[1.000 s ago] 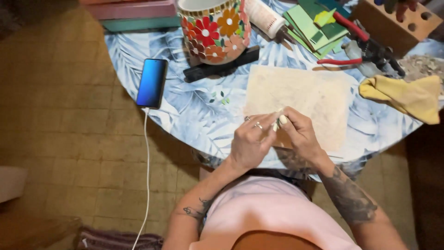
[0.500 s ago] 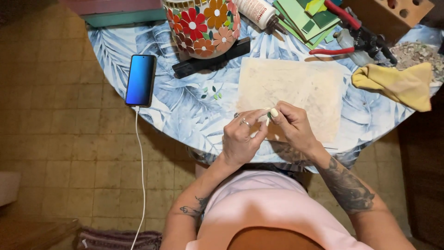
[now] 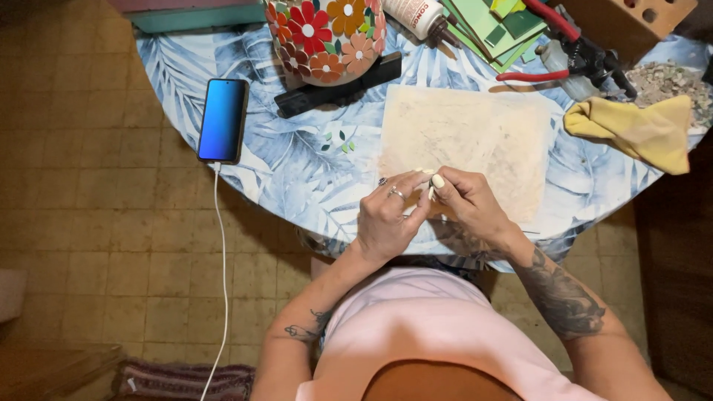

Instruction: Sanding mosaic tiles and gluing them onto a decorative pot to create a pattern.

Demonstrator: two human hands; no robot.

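Round table (image 3: 223, 44), two hands (image 3: 388, 223), one phone (image 3: 222, 119)

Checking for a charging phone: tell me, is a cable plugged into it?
Yes, a white cable runs from the bottom end of the phone down off the table edge.

Small pale piece (image 3: 431, 180) mostly hidden between fingers, flowered pot (image 3: 327, 37) cut off by top edge
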